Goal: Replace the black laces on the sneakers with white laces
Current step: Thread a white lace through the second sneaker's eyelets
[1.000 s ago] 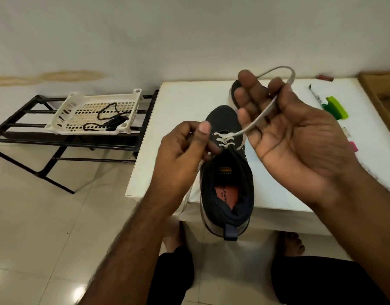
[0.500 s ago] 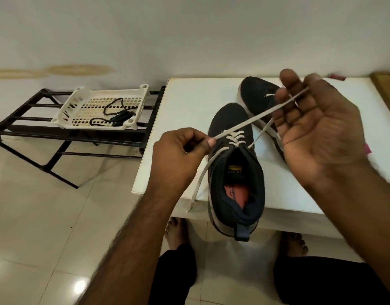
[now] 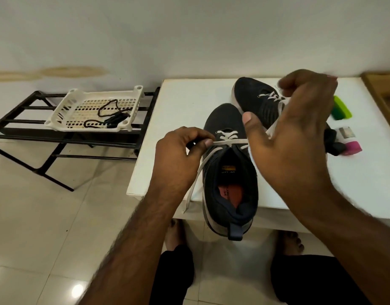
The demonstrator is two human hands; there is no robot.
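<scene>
The near sneaker point(image 3: 230, 170) is sitting at the front edge of the white bench point(image 3: 180, 106), heel overhanging at 6 o'clock, with the white lace point(image 3: 230, 142) threaded through only its lowest eyelets. The left hand point(image 3: 180, 155) is pinching the lace at the shoe's 9 o'clock side between thumb and curled fingers point(image 3: 206, 142). The right hand point(image 3: 293, 128) is raised over the 3 o'clock side, fingers curled; lace is running behind its palm, but the exact grip is hidden from view. One loose end is dangling off the bench edge toward 7 o'clock.

The second sneaker point(image 3: 255, 102), at 1 o'clock, is already showing white lacing. The black laces point(image 3: 110, 117) are lying in the white basket point(image 3: 92, 111) on the black rack point(image 3: 24, 130) at 10 o'clock.

Risks, as I judge them:
- The heel is hanging past the edge, so a firm tug toward 6 o'clock could be tipping the shoe onto the floor.
- Uneven pulling by the two hands could be leaving one end too short to reach the upper eyelets.
- The flat lace could be twisting as it passes through, giving crooked crossings.
- The dangling end could be snagging on the bench edge.
- The right forearm is passing close over the second sneaker and could be nudging it toward the green object point(image 3: 341, 107) and pink object point(image 3: 352, 148) at 2 to 3 o'clock.
</scene>
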